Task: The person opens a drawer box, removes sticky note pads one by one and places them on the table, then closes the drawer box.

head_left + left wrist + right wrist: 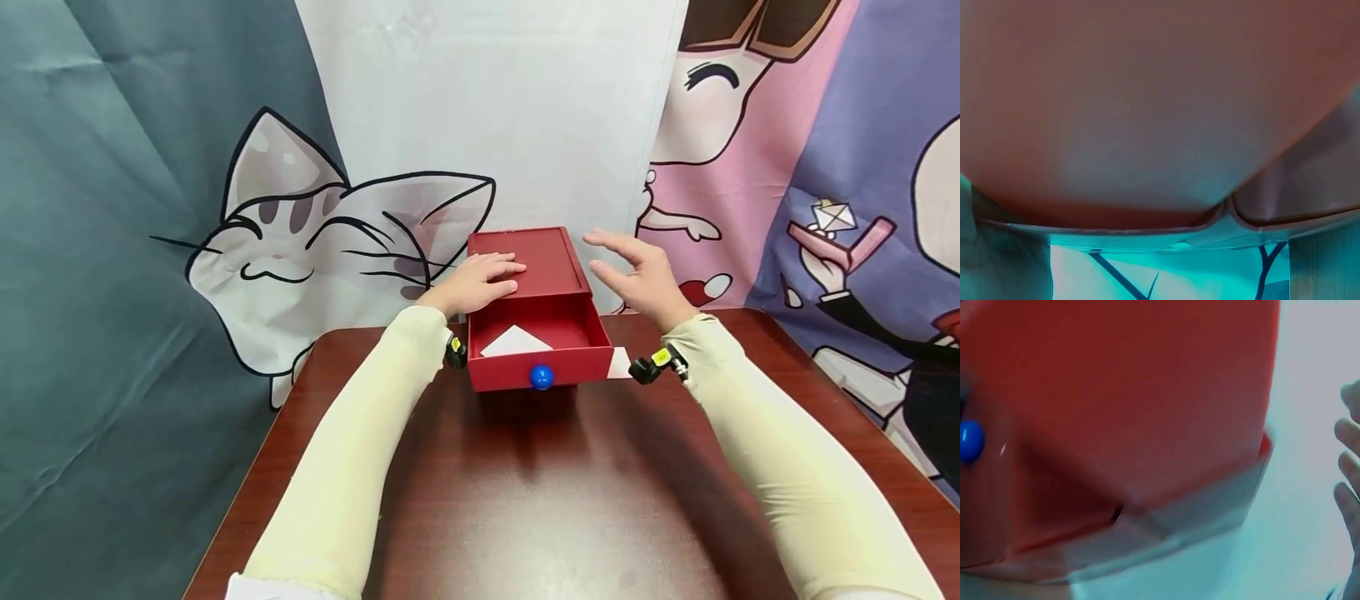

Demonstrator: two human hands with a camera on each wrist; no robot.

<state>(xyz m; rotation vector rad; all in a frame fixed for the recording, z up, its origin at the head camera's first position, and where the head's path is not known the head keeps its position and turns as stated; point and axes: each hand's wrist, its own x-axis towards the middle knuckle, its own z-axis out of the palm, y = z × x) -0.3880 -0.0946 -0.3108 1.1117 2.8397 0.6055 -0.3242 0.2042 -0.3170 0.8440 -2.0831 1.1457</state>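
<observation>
A red box [536, 254] stands on the table, its drawer [540, 367] pulled out toward me. The drawer has a blue knob [542, 377] on its front, also visible in the right wrist view [971, 441]. Inside it lies a white piece of paper [516, 341]. My left hand [480, 279] rests on the left part of the box top, fingers extended. To the right of the box my right hand [637, 271] is held in the air, fingers spread and nothing in them. Fingertips [1346, 464] show at the right edge of the right wrist view.
Another white piece [619, 364] shows at the right side of the drawer, near the right wrist camera [652, 364]. The brown table [540, 517] extends toward me. Behind it hangs a curtain [495, 92] printed with cartoon figures.
</observation>
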